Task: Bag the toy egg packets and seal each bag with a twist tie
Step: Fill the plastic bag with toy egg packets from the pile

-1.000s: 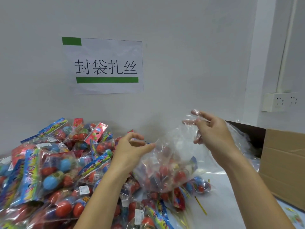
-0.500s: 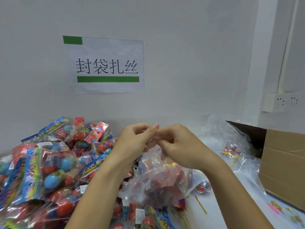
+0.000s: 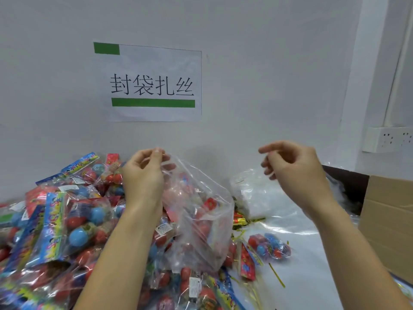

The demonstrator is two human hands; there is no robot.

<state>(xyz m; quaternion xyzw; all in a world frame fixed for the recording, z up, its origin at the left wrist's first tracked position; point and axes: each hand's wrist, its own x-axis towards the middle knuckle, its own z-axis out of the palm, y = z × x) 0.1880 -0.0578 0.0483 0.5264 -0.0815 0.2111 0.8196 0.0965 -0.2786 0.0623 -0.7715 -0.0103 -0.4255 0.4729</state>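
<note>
White wall with a printed paper sign [image 3: 154, 82] backs the desk [image 3: 312, 276], on which a heap of toy egg packets [image 3: 55, 220] is piled at the left and a cardboard box [image 3: 388, 222] stands at the right. A clear bag [image 3: 196, 220], already loaded with packets, is held up between the forearms; its long axis runs from the pinched top corner down and to the right, toward the sagging bottom on the pile. That corner is pinched by the left hand [image 3: 143, 173], so the mouth lies nearest this hand. The right hand [image 3: 292, 168] hangs well apart to the right, fingers loosely curled around nothing. Gold twist ties [image 3: 242, 220] lie on the desk just right of the bag, below the right hand, which is judged the nearer one for fetching a tie once the neck is gathered.
</note>
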